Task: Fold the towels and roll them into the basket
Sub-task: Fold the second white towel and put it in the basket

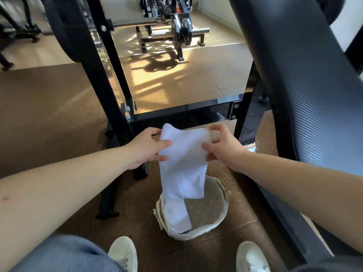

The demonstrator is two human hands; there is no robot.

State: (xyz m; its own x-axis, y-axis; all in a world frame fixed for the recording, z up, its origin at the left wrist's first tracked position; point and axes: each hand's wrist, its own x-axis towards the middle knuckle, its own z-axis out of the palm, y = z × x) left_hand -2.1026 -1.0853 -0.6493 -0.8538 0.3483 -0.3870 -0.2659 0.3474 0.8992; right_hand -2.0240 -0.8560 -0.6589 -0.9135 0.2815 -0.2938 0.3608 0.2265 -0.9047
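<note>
One basket (213,225): set below the grips; its rim could be snagged by the slack tail of the hanging towel (182,160), and the fold lost.
Towels: two counted. A second towel (178,214) lies in the basket, under the left grip.
Grips: two; left grip (145,149) and right grip (225,151) are pinched on the hanging towel's side edges.

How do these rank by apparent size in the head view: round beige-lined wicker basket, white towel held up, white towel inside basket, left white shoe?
1. Round beige-lined wicker basket and white towel held up: too alike to rank.
2. White towel inside basket and left white shoe: alike; shoe cropped and nearer.
</note>
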